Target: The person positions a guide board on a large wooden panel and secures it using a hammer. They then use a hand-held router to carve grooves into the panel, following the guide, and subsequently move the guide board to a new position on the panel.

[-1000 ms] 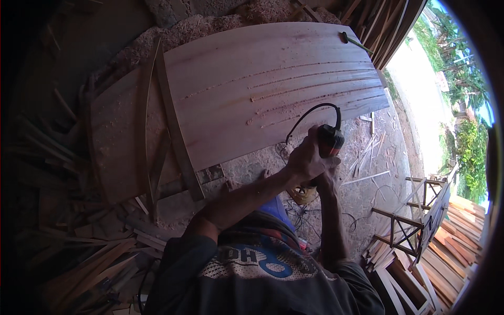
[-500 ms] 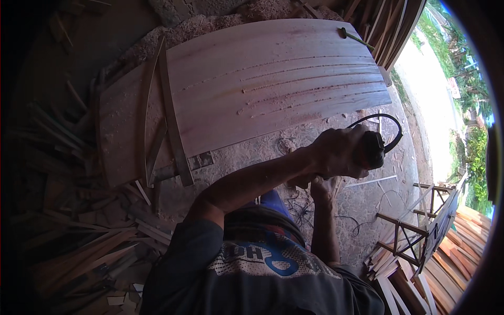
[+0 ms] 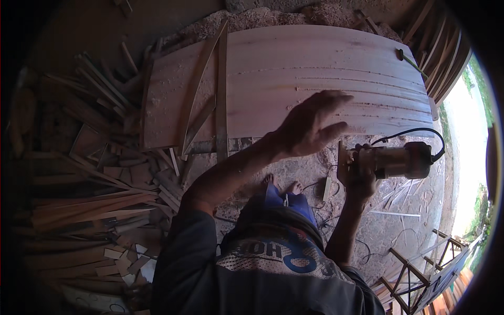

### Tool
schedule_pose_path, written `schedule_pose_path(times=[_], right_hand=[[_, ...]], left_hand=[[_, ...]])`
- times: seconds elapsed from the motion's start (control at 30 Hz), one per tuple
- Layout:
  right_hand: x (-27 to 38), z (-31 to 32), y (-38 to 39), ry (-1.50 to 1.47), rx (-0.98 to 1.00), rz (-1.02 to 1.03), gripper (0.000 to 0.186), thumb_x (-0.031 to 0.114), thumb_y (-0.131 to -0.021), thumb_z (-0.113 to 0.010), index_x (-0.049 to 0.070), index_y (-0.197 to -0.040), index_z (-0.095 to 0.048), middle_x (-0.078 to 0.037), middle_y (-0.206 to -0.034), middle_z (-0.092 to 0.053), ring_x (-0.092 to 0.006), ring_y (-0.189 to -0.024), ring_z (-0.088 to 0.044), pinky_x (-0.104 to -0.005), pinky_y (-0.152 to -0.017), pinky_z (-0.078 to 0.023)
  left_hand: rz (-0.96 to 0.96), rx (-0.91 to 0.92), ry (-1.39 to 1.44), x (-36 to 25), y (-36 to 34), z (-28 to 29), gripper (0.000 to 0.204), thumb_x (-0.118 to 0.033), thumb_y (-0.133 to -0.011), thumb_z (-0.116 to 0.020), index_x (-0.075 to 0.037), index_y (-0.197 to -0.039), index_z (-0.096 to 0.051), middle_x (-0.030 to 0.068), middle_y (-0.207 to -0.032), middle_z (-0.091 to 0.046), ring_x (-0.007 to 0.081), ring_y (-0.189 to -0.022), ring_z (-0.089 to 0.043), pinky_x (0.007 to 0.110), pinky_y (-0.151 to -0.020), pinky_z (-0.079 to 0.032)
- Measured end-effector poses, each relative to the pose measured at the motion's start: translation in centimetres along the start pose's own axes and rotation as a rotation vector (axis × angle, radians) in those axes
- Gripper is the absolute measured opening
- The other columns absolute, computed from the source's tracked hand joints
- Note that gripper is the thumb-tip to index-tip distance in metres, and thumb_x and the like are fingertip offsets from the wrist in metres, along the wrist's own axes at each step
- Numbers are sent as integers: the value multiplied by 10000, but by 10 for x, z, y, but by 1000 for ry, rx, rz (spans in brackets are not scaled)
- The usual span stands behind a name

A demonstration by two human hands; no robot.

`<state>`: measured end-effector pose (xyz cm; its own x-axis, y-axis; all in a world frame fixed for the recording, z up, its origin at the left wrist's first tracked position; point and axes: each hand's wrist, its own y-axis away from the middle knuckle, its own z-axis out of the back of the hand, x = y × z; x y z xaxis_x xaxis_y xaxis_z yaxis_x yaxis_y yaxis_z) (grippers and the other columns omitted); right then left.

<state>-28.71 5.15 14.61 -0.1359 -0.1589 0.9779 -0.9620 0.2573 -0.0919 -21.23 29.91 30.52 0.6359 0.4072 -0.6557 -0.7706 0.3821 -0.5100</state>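
Note:
My right hand (image 3: pixel 362 176) is wrapped around a corded trim router (image 3: pixel 401 160), held on its side with the flat base toward the left and the motor end toward the right. Its black cord loops off the motor end. My left hand (image 3: pixel 315 123) is up in the air left of the router, fingers stretched and thumb apart, holding nothing. Beyond the hands lies a large pale wooden panel (image 3: pixel 262 58) with several long parallel grooves and wood shavings on it. The fingertips of my left hand appear over the panel's near part; they are slightly blurred.
Wooden strips (image 3: pixel 222 94) cross the panel's left part. A green-handled tool (image 3: pixel 412 63) lies at its far right corner. Scrap wood (image 3: pixel 94 205) is heaped on the left. A wooden frame stand (image 3: pixel 420 275) is at the lower right. Cables (image 3: pixel 367 252) lie on the dusty floor.
My left hand has let go of the router and moved left, opening out. The router has turned onto its side in my right hand. The whole view has shifted, showing more on the left.

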Motion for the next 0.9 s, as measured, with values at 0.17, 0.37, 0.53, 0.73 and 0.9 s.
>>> schedule_pose_path(times=[0.17, 0.37, 0.53, 0.73, 0.9], right_hand=[[22, 28, -7, -667, 146, 5, 547, 217, -997, -459, 58, -1514, -379, -176, -1509, -466, -350, -1394, -473, -519, -1159, -373], [30, 34, 7, -824, -42, -140, 639, 246, -928, -531, 27, -1508, -375, -192, -1470, -508, -324, -1313, -551, -532, -1113, -414], [27, 28, 13, -923, 267, -17, 620, 245, -964, -506, 27, -1524, -356, -218, -1540, -412, -426, -1415, -415, -570, -1186, -319], [28, 1, 39, -780, 36, -16, 661, 243, -945, -565, 2, -1515, -332, -257, -1454, -487, -338, -1296, -564, -551, -1117, -425], [14, -3, 53, -905, 46, -98, 660, 205, -958, -563, 27, -1538, -303, -245, -1518, -429, -371, -1348, -508, -533, -1127, -420]], left_hand=[[554, 52, -564, 155, 211, 143, 412, -100, -924, -633, -8, -1321, -572, 190, -1304, -610, 372, -1213, -586, 430, -1025, -486], [742, 32, -772, 233, 330, 181, 562, -137, -854, -705, -11, -1364, -508, 225, -1293, -595, 410, -1210, -567, 478, -1028, -465], [827, 224, -924, 270, 306, 177, 494, -222, -826, -753, -4, -1202, -519, 254, -1160, -585, 437, -1101, -585, 512, -944, -482], [648, 250, -792, 268, 295, 145, 423, -276, -877, -736, 10, -1094, -513, 255, -1099, -565, 434, -1047, -576, 500, -868, -486], [641, 198, -680, 255, 255, 79, 390, -275, -886, -725, 7, -1038, -502, 254, -1076, -555, 428, -1037, -570, 497, -857, -485]])
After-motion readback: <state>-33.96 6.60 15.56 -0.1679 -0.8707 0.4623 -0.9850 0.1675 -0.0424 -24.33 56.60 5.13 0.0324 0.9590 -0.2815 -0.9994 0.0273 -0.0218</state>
